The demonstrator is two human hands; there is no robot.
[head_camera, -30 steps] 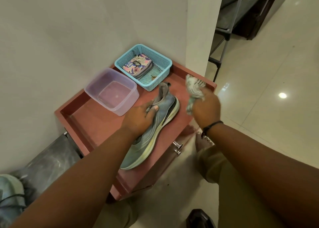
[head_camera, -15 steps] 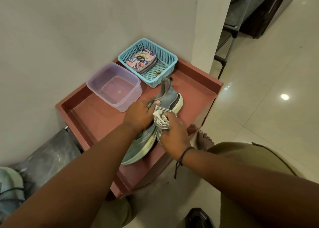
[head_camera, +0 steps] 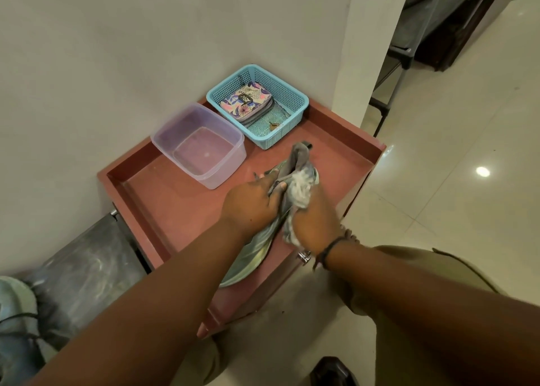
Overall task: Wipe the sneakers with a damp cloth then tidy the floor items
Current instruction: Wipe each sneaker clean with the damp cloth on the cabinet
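A grey-blue sneaker (head_camera: 254, 254) with a pale sole lies on the red low table (head_camera: 175, 207), heel towards the wall. My left hand (head_camera: 251, 204) grips its upper near the opening. My right hand (head_camera: 314, 225) holds a bunched white cloth (head_camera: 301, 191) and presses it against the sneaker's right side by the heel. Much of the shoe is hidden under both hands.
A clear plastic tub (head_camera: 201, 149) with a little water stands at the table's back. Beside it a blue basket (head_camera: 263, 102) holds patterned pouches. A black bag (head_camera: 84, 268) and another shoe (head_camera: 14, 306) lie on the floor at left. A dark object (head_camera: 333, 371) sits near my legs.
My right hand came in from the right with the cloth, landed on the sneaker's side and moved along it towards the heel. My left hand kept its hold on the shoe.
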